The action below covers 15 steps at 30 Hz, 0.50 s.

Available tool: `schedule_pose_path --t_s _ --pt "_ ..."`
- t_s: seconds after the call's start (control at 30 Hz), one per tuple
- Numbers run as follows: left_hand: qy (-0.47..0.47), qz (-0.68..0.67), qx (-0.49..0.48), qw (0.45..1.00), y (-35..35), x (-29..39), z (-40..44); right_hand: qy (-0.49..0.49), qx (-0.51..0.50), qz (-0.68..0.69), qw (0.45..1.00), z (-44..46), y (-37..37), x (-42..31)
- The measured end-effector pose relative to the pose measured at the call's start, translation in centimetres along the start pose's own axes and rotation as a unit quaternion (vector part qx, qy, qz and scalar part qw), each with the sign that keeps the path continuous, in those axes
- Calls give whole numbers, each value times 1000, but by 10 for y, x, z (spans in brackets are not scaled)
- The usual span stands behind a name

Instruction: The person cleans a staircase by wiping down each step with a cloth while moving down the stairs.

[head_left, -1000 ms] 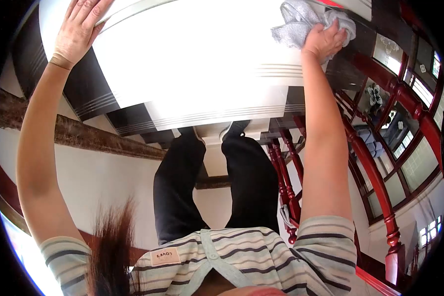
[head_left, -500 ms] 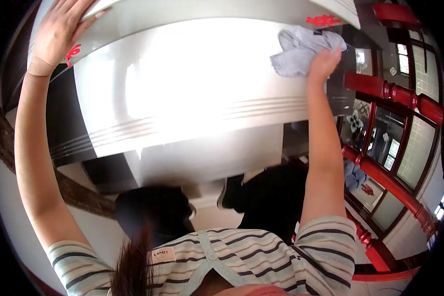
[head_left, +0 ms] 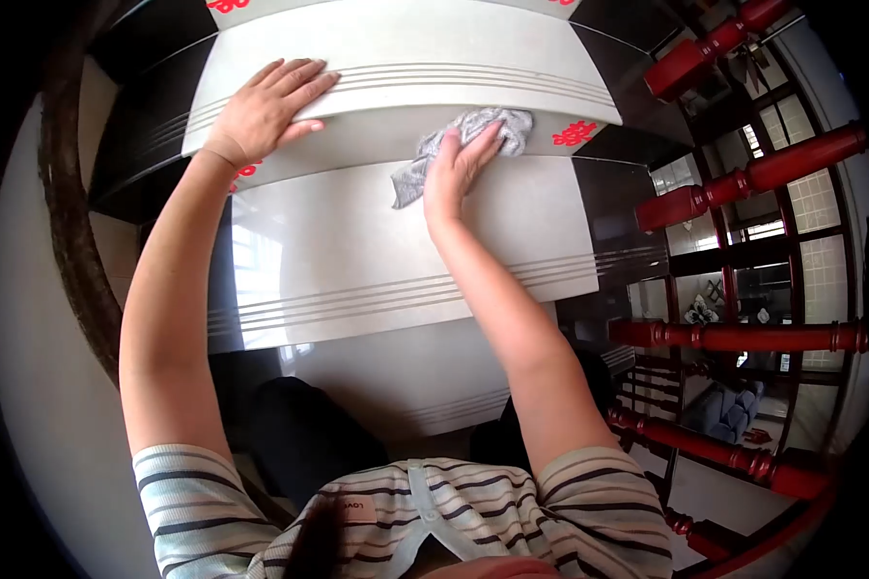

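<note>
My right hand (head_left: 461, 176) presses a crumpled grey cloth (head_left: 500, 124) against the pale riser (head_left: 357, 145) of a stair. One corner of the cloth hangs down onto the tread (head_left: 406, 227) below. On the edge of the upper tread (head_left: 434, 48) rests my left hand (head_left: 272, 108), flat, fingers stretched out and thumb over the lip. It holds nothing. A red paper cutout (head_left: 574, 133) is stuck to the riser right of the cloth; another, partly hidden, sits below my left wrist.
Red wooden balusters (head_left: 763, 179) line the right side, with a room visible beyond them. Dark stone strips (head_left: 613, 198) border the treads. At the left runs a dark brown curved rail or edging (head_left: 63, 212). My knees (head_left: 309, 429) are at the lower steps.
My right hand and the cloth have moved left, from the right part of the tread to the riser. My left hand now lies further right on the upper tread. The view has shifted.
</note>
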<state>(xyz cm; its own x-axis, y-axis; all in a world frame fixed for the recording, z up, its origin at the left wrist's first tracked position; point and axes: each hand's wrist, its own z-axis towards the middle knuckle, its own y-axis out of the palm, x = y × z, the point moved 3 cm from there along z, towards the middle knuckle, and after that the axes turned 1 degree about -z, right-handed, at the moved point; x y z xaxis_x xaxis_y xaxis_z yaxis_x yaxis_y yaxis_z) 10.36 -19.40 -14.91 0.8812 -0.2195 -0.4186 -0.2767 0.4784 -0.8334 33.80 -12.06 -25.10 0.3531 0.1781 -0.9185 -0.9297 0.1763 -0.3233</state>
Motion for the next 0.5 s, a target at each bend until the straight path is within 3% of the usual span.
schedule_pose_path --t_s 0.13,0.2,0.3,0.4,0.43,0.47,0.5 --pt "-20 -24 42 999 2 -2 -3 -133 33 -126 983 48 -36 56" --pt "-8 -21 73 997 4 -4 -5 -26 139 149 979 93 -68 80" --pt "-41 -49 -8 998 6 -4 -5 6 196 214 957 86 -39 64" --pt "-35 -47 3 998 8 -5 -4 8 144 64 988 18 21 10" --pt "-33 -54 6 998 8 -6 -4 -12 156 97 983 18 31 23" --pt "-26 -60 6 998 7 -5 -4 -8 61 24 998 -36 70 -16" --pt "-24 -59 5 998 8 -6 -4 -78 17 -11 997 -64 99 -17"
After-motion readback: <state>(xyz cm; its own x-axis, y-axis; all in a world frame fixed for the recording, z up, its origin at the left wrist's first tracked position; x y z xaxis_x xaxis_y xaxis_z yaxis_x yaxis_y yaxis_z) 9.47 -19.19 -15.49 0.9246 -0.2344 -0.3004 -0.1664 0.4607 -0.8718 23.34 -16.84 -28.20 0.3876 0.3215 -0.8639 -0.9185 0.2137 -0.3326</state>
